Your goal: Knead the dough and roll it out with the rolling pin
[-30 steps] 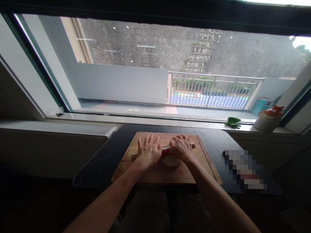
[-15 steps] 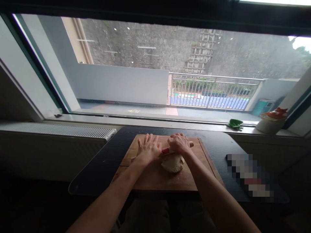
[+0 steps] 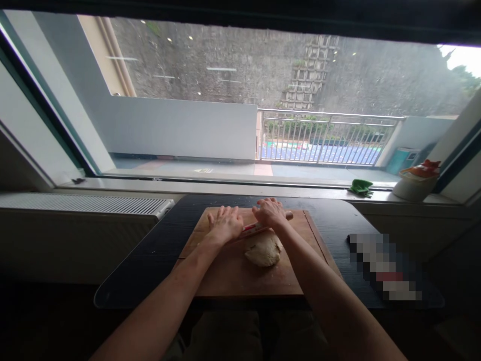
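Note:
A wooden cutting board [image 3: 248, 283] rests on the dark table, with a lump of pale dough [image 3: 263, 249] near its middle. Just beyond the dough lies a rolling pin [image 3: 257, 228], slanted, with red-and-white marking on it and its right end showing. My left hand [image 3: 227, 222] lies over the pin's left part, fingers stretched out and apart. My right hand [image 3: 271, 211] bends over the pin near its right end, with fingers curled on the far side and partly hidden. Neither hand appears to touch the dough.
Dark table [image 3: 150, 260] with a blurred-out item [image 3: 387, 268] on its right side. Beyond it, the windowsill [image 3: 203, 189] holds a green cloth-like thing [image 3: 361, 188] and a pale pot [image 3: 415, 186] with something orange. A white radiator [image 3: 86, 205] stands at left.
Both hands and the rolling pin have shifted slightly away from me, so more of the dough's far edge shows. The whole view has moved a little.

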Motion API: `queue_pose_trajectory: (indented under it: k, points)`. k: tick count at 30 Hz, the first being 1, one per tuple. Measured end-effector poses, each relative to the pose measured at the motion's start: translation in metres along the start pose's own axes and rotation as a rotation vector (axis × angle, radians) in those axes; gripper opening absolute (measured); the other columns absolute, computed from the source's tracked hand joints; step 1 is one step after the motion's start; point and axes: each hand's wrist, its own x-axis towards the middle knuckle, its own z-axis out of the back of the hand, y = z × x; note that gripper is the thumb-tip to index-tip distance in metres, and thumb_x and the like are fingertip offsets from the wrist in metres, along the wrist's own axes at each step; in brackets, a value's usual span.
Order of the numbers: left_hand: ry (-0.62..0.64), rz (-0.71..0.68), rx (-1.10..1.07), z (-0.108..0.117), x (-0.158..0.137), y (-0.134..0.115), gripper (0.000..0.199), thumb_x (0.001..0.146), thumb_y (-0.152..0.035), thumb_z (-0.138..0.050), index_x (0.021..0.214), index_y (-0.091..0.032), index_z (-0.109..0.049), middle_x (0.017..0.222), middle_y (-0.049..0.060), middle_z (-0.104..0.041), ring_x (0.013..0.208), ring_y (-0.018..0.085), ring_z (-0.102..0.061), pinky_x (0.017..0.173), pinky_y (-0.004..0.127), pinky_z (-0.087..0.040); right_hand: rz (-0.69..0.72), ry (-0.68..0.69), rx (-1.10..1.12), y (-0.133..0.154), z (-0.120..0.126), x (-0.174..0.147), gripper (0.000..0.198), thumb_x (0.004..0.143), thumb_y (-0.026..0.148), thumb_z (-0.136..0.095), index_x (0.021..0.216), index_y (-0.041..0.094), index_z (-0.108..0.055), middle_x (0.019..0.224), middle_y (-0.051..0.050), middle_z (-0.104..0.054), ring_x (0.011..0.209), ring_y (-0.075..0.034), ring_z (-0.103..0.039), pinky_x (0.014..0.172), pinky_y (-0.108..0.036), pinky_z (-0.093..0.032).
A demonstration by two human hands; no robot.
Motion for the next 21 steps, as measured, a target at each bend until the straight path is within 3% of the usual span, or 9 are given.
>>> queue_pose_trajectory:
  k: [5, 12, 15, 21]
  points:
    - [-0.010, 0.023, 0.008, -0.008, 0.010, 0.009, 0.056, 0.089, -0.041, -0.017, 0.138, -0.021, -0.035, 0.146, 0.008, -0.031, 0.136, 0.032, -0.019, 0.104, 0.063, -0.014, 0.012, 0.059, -0.017, 0.005, -0.002, 0.017, 0.045, 0.083, 0.050, -0.039, 0.113, 0.022, -0.060, 0.120, -0.010, -0.056, 0.115, -0.027, -0.041, 0.093, -0.041, -0.030]
    - [-0.133, -0.103, 0.050, -0.004, -0.047, -0.020, 0.055, 0.090, -0.044, -0.016, 0.138, -0.026, -0.035, 0.147, 0.005, -0.031, 0.138, 0.028, -0.014, 0.107, 0.062, -0.006, 0.024, -0.046, 0.005, -0.016, 0.000, -0.041, 0.041, 0.089, 0.044, -0.029, 0.110, 0.027, -0.060, 0.116, -0.006, -0.057, 0.110, -0.023, -0.042, 0.093, -0.039, -0.029]
    - [-0.175, -0.147, 0.060, -0.002, -0.058, -0.026, 0.054, 0.090, -0.043, -0.018, 0.137, -0.025, -0.037, 0.146, 0.005, -0.032, 0.138, 0.027, -0.014, 0.108, 0.061, -0.004, 0.024, -0.069, -0.004, -0.021, 0.000, -0.054, 0.040, 0.089, 0.040, -0.027, 0.104, 0.027, -0.062, 0.112, -0.005, -0.059, 0.110, -0.022, -0.042, 0.094, -0.039, -0.027]
    - [-0.054, -0.046, 0.033, -0.001, -0.012, -0.012, 0.056, 0.089, -0.045, -0.015, 0.135, -0.026, -0.040, 0.144, 0.007, -0.036, 0.136, 0.030, -0.020, 0.104, 0.065, -0.009, -0.049, 0.040, -0.016, -0.008, 0.002, -0.017, 0.043, 0.087, 0.045, -0.030, 0.108, 0.023, -0.061, 0.116, -0.009, -0.057, 0.111, -0.025, -0.043, 0.091, -0.040, -0.032]
